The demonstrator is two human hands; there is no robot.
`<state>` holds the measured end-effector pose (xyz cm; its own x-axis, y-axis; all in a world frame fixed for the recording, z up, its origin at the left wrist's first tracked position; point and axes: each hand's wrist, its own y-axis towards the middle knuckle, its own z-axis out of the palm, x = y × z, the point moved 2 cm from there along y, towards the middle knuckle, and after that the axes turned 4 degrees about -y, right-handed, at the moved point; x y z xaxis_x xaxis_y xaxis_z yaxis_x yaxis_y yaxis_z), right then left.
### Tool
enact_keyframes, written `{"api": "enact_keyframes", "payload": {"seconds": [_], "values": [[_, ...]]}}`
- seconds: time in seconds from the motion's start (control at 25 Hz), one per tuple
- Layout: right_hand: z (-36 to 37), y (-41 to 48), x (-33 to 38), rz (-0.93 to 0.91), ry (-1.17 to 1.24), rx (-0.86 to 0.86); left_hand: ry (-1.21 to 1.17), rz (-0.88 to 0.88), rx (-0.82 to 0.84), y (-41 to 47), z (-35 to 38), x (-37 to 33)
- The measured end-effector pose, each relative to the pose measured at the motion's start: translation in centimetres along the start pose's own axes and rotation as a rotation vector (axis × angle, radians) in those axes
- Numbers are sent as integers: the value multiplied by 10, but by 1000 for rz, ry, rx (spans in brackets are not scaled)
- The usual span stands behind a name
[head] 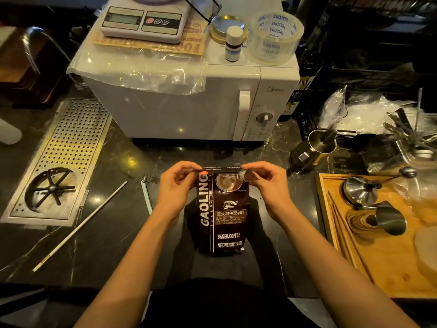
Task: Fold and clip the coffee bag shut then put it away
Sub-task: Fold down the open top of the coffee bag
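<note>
Dark brown foil makes up the coffee bag (222, 214), which stands on the black marble counter (113, 233) straight in front of the person, between the two forearms. Its long axis runs up and down: base on the counter near the person, top edge pointing up and slightly away toward the microwave (189, 100). The printed face is turned to the camera, with "GAOLING" reading sideways up the left edge and "BAKED.COFFEE" level near the bottom.

Along the top the bag is folded over into a narrow flat band. The left hand (176, 185) pinches the left end of that band, thumb and fingers closed on it. The right hand (264, 183) pinches the right end the same way, where a bit of silvery inner foil shows at the corner. Both hands are level with each other, palms turned inward.

A thin pale clip (147, 195) lies on the counter just beside the left wrist, its length running toward and away from the person, apart from the bag. Farther left lies a long white stick (80, 227), set diagonally, and beyond it a perforated steel drain tray (71, 143). To the right sits a wooden tray (387, 268) with steel jugs. A scale (144, 20) and a tape roll (275, 36) sit on the microwave.
</note>
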<state>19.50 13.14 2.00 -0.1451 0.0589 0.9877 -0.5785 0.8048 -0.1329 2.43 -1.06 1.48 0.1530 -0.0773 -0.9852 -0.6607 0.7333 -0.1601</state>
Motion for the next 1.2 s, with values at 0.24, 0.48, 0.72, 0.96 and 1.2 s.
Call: {"api": "enact_keyframes", "payload": {"seconds": [0.24, 0.48, 0.72, 0.96, 1.2], "values": [[-2, -37, 23, -173, -9, -39, 57, 157, 19, -23, -4, -20], [-1, -53, 24, -240, -35, -57, 46, 191, 107, -43, -3, -27], [4, -62, 21, -252, -92, -74, 95, 173, 90, -49, 5, -21], [18, -70, 20, -225, -88, -120, 73, 177, 112, -48, 25, -22], [27, -73, 24, -242, -156, -59, -36, 205, 91, -56, 30, -13]]}}
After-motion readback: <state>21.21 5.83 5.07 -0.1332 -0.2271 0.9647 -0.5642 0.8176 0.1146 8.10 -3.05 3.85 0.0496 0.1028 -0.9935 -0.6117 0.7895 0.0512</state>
